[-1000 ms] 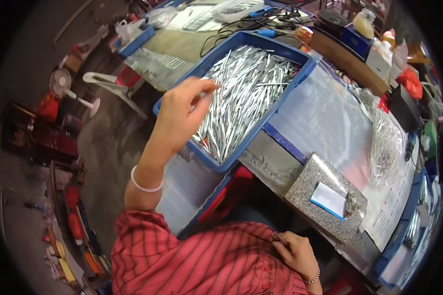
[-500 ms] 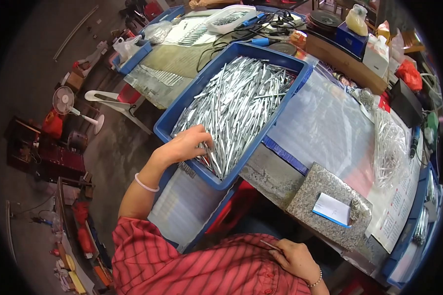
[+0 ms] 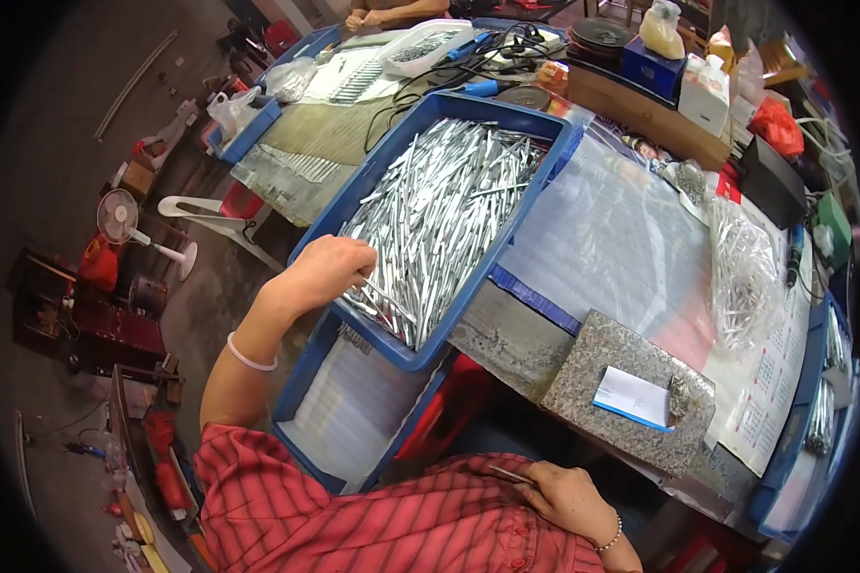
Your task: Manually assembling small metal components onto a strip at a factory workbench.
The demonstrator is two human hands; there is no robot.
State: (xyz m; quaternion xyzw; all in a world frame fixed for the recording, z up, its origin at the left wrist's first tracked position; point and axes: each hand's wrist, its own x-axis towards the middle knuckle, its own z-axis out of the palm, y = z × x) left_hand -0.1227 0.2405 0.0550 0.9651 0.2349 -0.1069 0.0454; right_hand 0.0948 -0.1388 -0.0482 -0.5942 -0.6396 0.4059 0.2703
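Observation:
A deep blue plastic bin stands tilted across the table corner, heaped with slim silver metal strips. Over its near left edge, my left hand is closed in a pinch, and a metal strip slants from its fingertips across the heap. My right hand rests low against the red striped shirt, closed on another thin metal strip that pokes out to the left. Below the bin sits a second blue tray with a pale lining and a few strips at its far end.
Right of the bin lie a plastic-covered sheet, a granite slab with a notepad, and a clear bag of strips. Cables and a white container lie at the back, near another person's hands. A fan stands left.
My left hand has lifted a little from the heap, with a metal strip now showing at its fingertips. The whole view has shifted slightly; my right hand stays at the shirt.

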